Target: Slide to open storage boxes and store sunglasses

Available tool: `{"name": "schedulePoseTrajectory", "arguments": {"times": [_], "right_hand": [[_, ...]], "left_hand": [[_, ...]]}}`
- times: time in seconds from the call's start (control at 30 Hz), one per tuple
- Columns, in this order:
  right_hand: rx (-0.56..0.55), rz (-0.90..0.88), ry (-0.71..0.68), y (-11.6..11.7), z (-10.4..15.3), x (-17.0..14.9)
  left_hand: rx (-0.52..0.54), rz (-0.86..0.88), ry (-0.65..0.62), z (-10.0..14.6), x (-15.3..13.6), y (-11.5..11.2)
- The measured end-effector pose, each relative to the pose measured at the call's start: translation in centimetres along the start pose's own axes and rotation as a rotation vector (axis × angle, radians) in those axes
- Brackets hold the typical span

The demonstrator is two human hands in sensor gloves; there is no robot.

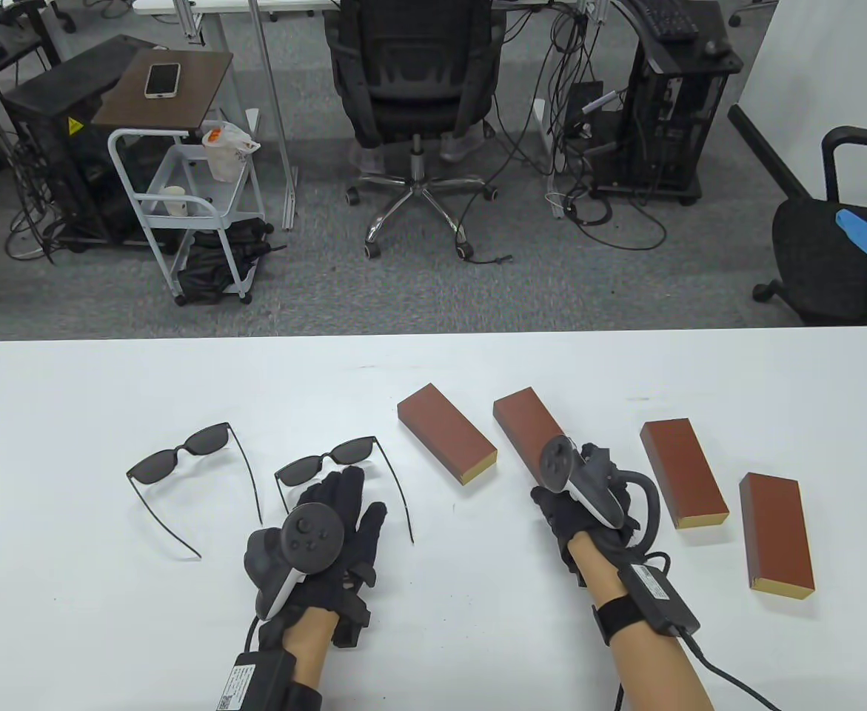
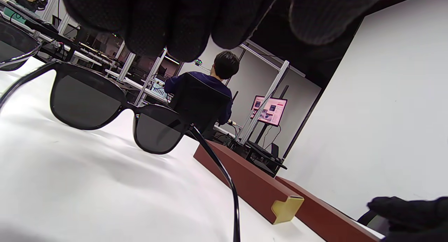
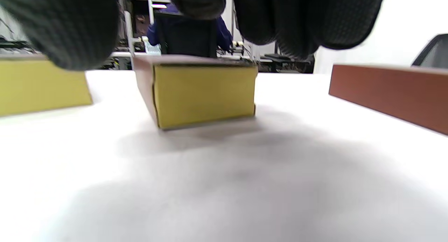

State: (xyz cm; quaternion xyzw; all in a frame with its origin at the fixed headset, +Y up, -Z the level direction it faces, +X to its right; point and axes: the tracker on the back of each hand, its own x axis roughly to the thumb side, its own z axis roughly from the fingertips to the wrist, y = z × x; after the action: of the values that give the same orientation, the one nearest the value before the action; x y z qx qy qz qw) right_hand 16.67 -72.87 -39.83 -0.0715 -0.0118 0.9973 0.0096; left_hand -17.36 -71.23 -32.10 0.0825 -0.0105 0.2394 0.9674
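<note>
The right hand [image 1: 581, 489] hovers over the near end of the second box [image 1: 529, 426], fingers spread, holding nothing. Steady the sleeve, then push the yellow drawer [image 3: 204, 95] lengthwise. The left hand [image 1: 333, 518], fingers extended and empty, reaches over the nearer sunglasses [image 1: 326, 463], which lie left of that box.

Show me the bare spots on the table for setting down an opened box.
Free: the far strip of the table behind the boxes, and the left end beyond the outer sunglasses. Crowded: the right half, four storage boxes around the right hand.
</note>
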Motion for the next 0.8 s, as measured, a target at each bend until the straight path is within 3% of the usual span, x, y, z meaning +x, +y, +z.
{"name": "schedulePoseTrajectory", "arguments": {"times": [0.33, 0.53, 0.8], "right_hand": [[-0.107, -0.064, -0.183, -1.7, 6.5, -1.4], [-0.141, -0.118, -0.166, -1.1, 7.4, -2.6], [-0.091, -0.109, -0.183, -0.4, 6.9, -4.0]], "left_hand": [[0.0, -0.051, 0.018, 0.1, -0.1, -0.1], [-0.012, -0.117, 0.043, -0.1, -0.2, -0.7], [-0.048, -0.217, 0.089, -1.5, 0.0, -0.8]]}}
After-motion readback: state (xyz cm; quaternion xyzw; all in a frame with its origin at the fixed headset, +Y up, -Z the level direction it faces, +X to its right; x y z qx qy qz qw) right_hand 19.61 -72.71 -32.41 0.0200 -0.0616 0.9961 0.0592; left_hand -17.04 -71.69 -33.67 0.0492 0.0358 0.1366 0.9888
